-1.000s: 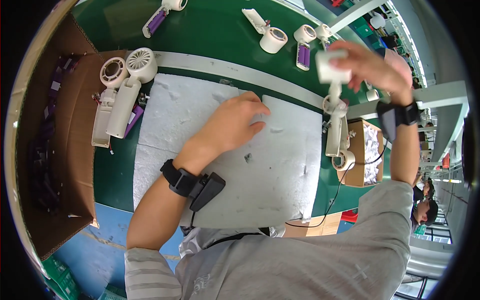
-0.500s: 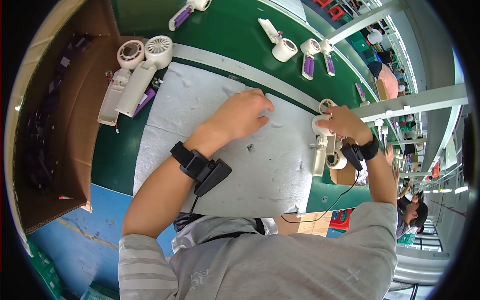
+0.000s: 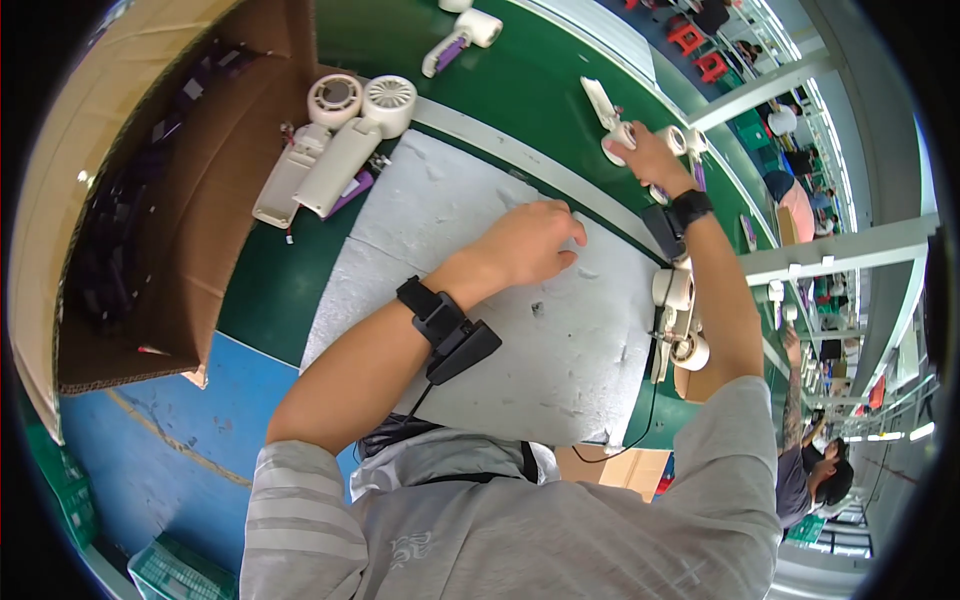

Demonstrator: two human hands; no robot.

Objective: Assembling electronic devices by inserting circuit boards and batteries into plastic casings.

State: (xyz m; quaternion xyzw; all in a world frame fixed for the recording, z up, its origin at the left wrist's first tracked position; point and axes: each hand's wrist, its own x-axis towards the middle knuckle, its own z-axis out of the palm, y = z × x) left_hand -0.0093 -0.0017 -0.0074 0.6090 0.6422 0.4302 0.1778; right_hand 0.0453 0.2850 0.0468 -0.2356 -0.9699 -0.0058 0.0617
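Note:
My right hand (image 3: 655,165) reaches across to the far green worktop. Its thumb and fingers close round the white round head of a handheld fan (image 3: 617,142), whose open handle half points away to the upper left. My left hand (image 3: 540,243) is over the white foam sheet (image 3: 480,350), with nothing in it, its fingers loosely bent and the thumb apart. More white fan heads (image 3: 672,140) with purple cells stand just right of my right hand. Beneath my right forearm, at the sheet's right edge, sit several white fan parts (image 3: 672,290), partly hidden by the arm.
On the left stands a large cardboard box (image 3: 190,260) holding dark and purple pieces. Beside it lie white fan bodies (image 3: 345,165) and a purple cell. Another fan (image 3: 465,40) lies at the far side. A metal post (image 3: 840,250) rises at right; other people work beyond.
My right hand has left the parts by the sheet's right edge and moved forward to the fan on the far worktop. The whole view has shifted; my left hand keeps its place over the sheet.

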